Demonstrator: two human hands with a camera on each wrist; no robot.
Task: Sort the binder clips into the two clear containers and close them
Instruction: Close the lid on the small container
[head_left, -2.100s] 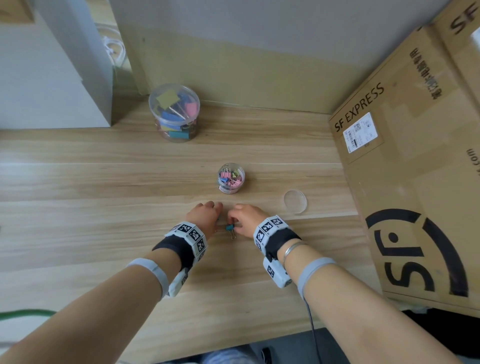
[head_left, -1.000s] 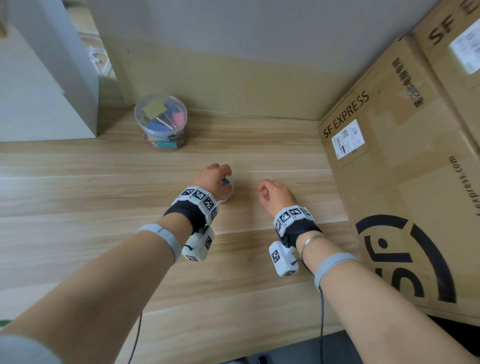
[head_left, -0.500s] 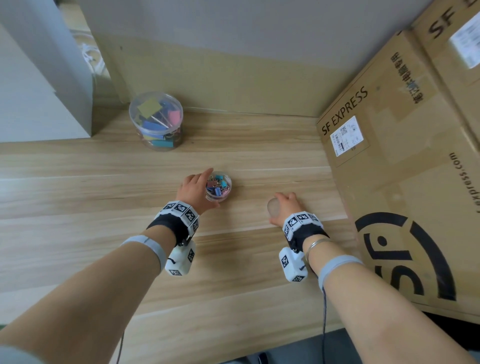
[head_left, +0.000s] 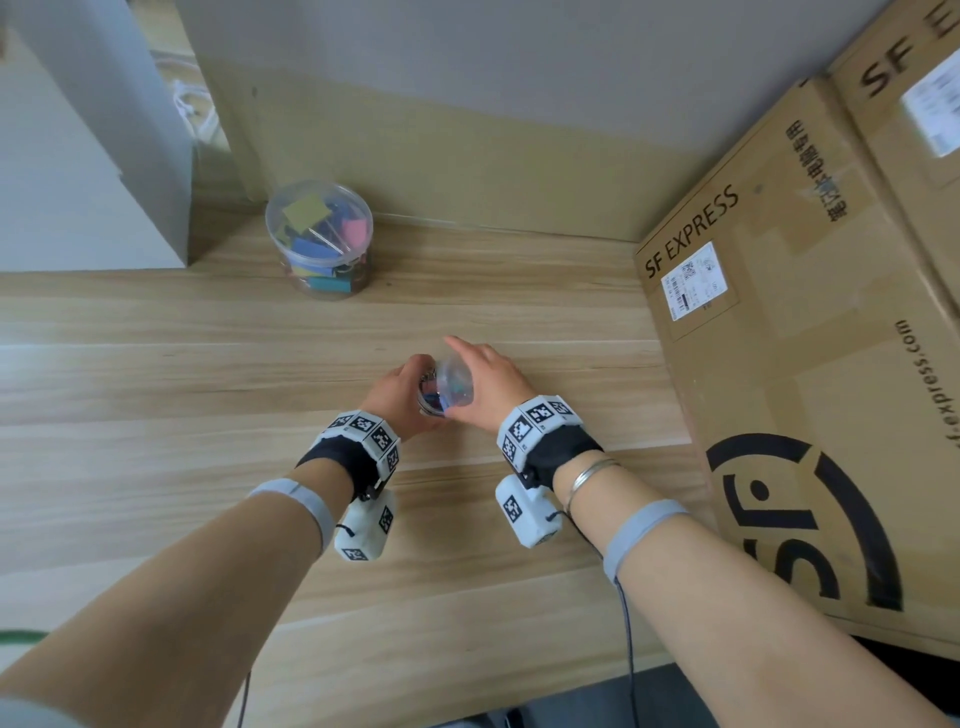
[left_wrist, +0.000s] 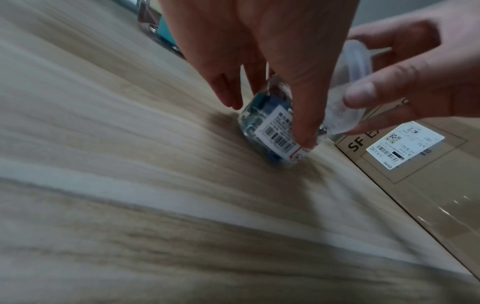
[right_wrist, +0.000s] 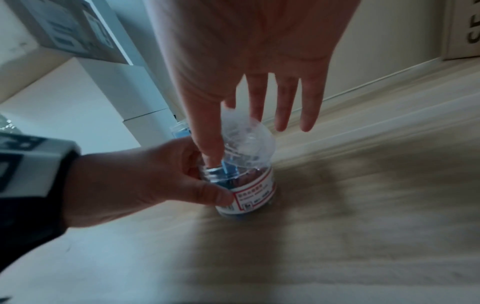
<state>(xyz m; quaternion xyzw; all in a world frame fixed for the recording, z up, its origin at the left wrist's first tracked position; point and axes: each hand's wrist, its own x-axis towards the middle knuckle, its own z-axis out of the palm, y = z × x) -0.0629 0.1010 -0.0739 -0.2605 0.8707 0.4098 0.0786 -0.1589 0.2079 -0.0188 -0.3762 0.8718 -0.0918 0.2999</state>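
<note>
The small container (right_wrist: 244, 185) is gripped at its wall by the left hand (head_left: 400, 395) on the table (head_left: 156, 415); the lid (right_wrist: 246, 142) is pinched, tilted, by the right hand (head_left: 493, 384). Closing is in hand; the lid must be levelled and pressed. The container's axis stands upright, mouth upward.

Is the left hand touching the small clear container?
Touching. The right wrist view shows the left hand wrapped around the small container, thumb pressed on its label.
</note>
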